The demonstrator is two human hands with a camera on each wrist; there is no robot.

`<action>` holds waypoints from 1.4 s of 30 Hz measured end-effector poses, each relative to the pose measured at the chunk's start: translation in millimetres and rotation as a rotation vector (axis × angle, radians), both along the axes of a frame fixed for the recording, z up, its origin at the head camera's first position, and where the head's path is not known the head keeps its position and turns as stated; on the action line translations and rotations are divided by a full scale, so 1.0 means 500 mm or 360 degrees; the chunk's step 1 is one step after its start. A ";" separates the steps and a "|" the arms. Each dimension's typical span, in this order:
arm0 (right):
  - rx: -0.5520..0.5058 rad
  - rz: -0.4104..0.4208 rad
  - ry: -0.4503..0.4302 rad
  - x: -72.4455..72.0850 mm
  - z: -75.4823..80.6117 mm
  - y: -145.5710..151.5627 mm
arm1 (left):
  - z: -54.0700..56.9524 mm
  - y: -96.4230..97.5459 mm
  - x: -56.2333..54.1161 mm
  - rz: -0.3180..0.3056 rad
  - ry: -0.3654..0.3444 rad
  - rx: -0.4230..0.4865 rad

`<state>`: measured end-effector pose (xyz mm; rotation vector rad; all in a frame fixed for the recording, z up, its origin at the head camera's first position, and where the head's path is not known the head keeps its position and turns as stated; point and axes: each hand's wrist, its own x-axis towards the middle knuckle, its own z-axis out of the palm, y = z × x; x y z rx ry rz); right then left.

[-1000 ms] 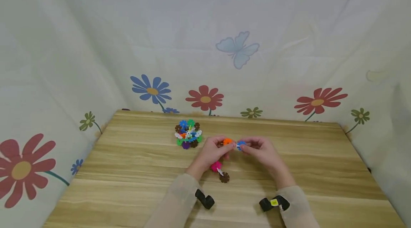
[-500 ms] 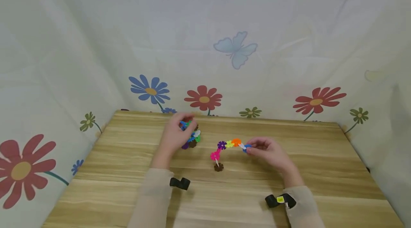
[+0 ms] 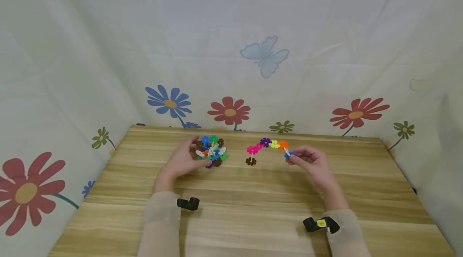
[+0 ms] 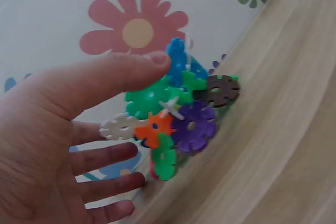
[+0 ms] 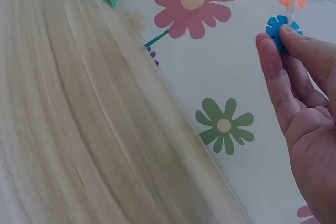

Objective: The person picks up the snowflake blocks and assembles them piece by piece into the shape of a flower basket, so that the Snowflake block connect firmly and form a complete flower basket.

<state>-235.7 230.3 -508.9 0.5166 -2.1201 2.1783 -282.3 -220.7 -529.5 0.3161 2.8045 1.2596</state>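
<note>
My right hand (image 3: pixel 314 164) pinches a blue notched disc (image 5: pixel 276 26) between thumb and fingertips. That disc ends a chain of interlocking snowflake discs, running through white, an orange disc (image 3: pixel 283 144), yellow, a purple disc (image 3: pixel 265 142) and pink to a brown disc (image 3: pixel 251 161). The chain arches up off the table. At the left, my left hand (image 3: pixel 181 158) spreads beside a round cluster of snowflake discs (image 3: pixel 213 151) in many colours. In the left wrist view its thumb (image 4: pixel 126 72) and fairly straight fingers lie along the near side of the cluster, overlapping it there.
The wood-grain table (image 3: pixel 238 216) runs back to a pale curtain (image 3: pixel 202 27) printed with flowers and a butterfly. A black wrist camera (image 3: pixel 188 204) sits on the left sleeve, another black wrist camera (image 3: pixel 320 224) on the right.
My left hand has left the chain and moved left to the cluster, first over its top, now at its left side. My right hand has carried the chain a little right and up.
</note>
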 end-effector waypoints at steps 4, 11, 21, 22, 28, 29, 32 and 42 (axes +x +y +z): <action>-0.0146 -0.0003 0.0111 -0.004 -0.001 0.012 | -0.009 0.026 -0.006 -0.0034 -0.0021 0.0038; -0.0200 -0.0083 0.0145 -0.004 -0.004 0.036 | -0.009 0.087 -0.004 -0.0112 -0.0017 0.0033; -0.0266 -0.0074 0.0126 -0.001 -0.005 0.037 | -0.009 0.192 0.004 -0.0361 0.0100 -0.0010; -0.0263 -0.0071 0.0119 -0.001 -0.006 0.035 | -0.011 0.201 0.005 -0.0383 0.0110 -0.0018; -0.0254 -0.0030 0.0111 -0.004 -0.013 0.021 | -0.017 0.251 0.014 -0.0379 0.0149 -0.0109; -0.0252 -0.0024 0.0108 -0.005 -0.014 0.020 | -0.015 0.260 0.018 -0.0359 0.0150 -0.0124; -0.0232 -0.0021 0.0081 -0.006 -0.018 0.015 | -0.008 0.284 0.030 -0.0300 0.0147 -0.0177; -0.0199 0.0024 0.0090 -0.015 -0.034 0.003 | 0.001 0.321 0.055 -0.0255 0.0097 -0.0294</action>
